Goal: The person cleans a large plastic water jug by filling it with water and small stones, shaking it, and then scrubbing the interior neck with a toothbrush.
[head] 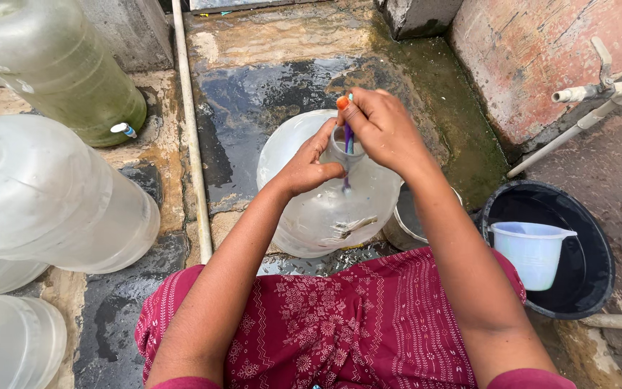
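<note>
- Your left hand [309,167] is curled round the neck of the clear water jug [325,194], fingers wrapped close so the mouth stays put.
- Your right hand [379,126] is pinched shut on the brush handle [347,133], thumb and fingers gripping near its orange top end.
- The jug stands on the wet stone floor [253,94] just in front of your knees, between the white pipe [194,144] on the left and the black tub [592,252] on the right, with a metal pot [401,223] touching or just beside it (the contact is hidden by your forearm).
- The jug's long axis runs roughly upright, mouth pointing up toward you. The brush lies along the same line, orange end up, its lower part down through the neck and showing faintly inside.
- Judged from this: the floor is wet and slick, so a hard sideways scrub could make the jug skid or tip toward the pot.
- If your pinch loosens on a wet handle, the brush could drop inside (awkward to fish out of a narrow neck).
- Levering the handle against the rim could bend or snap it.
</note>
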